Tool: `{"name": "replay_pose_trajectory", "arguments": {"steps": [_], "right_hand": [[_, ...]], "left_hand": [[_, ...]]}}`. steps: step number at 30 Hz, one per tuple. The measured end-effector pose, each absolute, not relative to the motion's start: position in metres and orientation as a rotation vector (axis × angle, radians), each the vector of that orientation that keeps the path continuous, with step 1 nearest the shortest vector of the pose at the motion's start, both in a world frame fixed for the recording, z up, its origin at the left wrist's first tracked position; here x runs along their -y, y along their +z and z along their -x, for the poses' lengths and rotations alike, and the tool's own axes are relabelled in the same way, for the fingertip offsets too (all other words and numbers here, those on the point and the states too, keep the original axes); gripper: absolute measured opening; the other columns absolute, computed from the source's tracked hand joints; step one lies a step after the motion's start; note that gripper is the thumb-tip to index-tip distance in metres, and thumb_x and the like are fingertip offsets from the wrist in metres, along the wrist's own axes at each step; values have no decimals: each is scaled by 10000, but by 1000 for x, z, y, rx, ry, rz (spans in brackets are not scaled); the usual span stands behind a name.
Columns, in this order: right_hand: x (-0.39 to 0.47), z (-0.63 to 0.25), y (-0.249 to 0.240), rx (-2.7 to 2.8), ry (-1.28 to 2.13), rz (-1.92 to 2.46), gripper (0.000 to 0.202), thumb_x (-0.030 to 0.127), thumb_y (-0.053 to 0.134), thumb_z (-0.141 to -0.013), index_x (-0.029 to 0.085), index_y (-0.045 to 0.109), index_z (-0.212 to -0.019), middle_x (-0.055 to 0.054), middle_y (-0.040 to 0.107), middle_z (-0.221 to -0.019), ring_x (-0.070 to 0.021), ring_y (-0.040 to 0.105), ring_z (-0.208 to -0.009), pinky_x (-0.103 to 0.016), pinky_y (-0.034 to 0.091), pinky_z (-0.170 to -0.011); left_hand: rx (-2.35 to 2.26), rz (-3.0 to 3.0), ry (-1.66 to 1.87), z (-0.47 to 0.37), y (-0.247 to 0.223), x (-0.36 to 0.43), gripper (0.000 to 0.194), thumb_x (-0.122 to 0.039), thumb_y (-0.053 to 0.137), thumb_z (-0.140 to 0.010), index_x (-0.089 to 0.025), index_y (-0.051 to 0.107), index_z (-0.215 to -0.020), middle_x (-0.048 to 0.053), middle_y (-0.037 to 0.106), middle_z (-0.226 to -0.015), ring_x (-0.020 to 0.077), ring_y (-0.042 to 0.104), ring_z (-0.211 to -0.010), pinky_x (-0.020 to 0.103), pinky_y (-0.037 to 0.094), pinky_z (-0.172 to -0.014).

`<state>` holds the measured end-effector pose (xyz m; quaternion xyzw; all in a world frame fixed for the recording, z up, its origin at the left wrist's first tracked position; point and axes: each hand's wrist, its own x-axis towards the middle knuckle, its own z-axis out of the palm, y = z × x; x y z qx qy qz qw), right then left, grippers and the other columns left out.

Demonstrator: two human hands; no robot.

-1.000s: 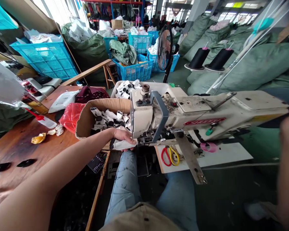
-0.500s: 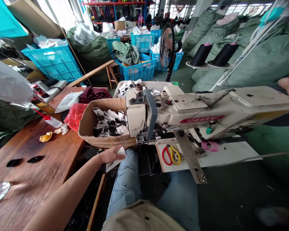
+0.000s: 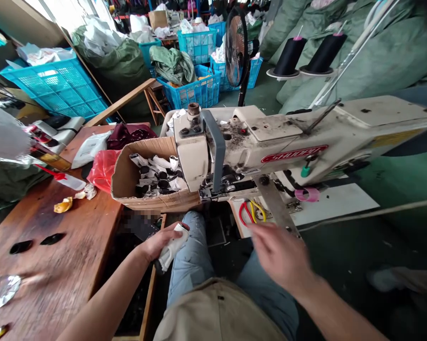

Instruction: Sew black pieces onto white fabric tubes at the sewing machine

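In the head view, the left hand (image 3: pixel 159 241) is gripping a rolled white sock (image 3: pixel 173 246) over the knee, just below the cardboard box (image 3: pixel 128 177) brimming with black-and-white socks, while the right hand (image 3: pixel 279 255), empty with fingers loose, is hovering in the open space beneath the sewing machine (image 3: pixel 291 142).

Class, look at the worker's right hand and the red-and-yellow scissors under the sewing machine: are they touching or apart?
Cannot tell. In the head view the right hand is motion-blurred, its fingertips just below the scissors, so neither gap nor contact shows plainly.
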<state>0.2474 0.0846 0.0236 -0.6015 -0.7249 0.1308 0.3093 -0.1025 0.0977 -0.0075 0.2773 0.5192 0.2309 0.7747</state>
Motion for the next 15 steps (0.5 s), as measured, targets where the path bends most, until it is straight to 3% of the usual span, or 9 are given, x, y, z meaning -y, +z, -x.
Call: {"name": "replay_pose_trajectory", "arguments": {"steps": [4,10,12,15], "right_hand": [[-117,-244,-25,2269,190,1949,357,123,452,-950,109,652,-1245,-225,665,-1145,-338,663,-1035,-429,566,-846],[-144,-255,-46,2345,85,2255,353,1,387,-892,18,642,-1136,-289,665,-1074,-341,682,-947,-413,524,-811],[-143,-263,-45,2254,284,2330,312,29,457,-857,11,637,-1111,-297,662,-1089,-355,683,-957,-410,516,-803],[-123,-273,-46,1966,889,2264,424,125,589,-770,70,591,-1190,-218,685,-1087,-326,681,-960,-368,512,-784]], "left_hand": [[-1063,-467,585,96,-7,-88,431,-303,817,-653,-183,604,-1008,46,692,-795,209,684,-711,294,576,-595],[-992,-463,669,94,-3,-89,450,-216,850,-636,-182,594,-1004,94,714,-1152,194,726,-693,274,608,-515],[-970,-456,696,95,-2,-91,444,-195,838,-646,-174,601,-1020,111,701,-1214,170,718,-655,268,613,-510],[-912,-458,733,96,1,-91,454,-165,806,-662,-160,622,-1077,137,653,-1328,155,715,-654,262,617,-515]]}}
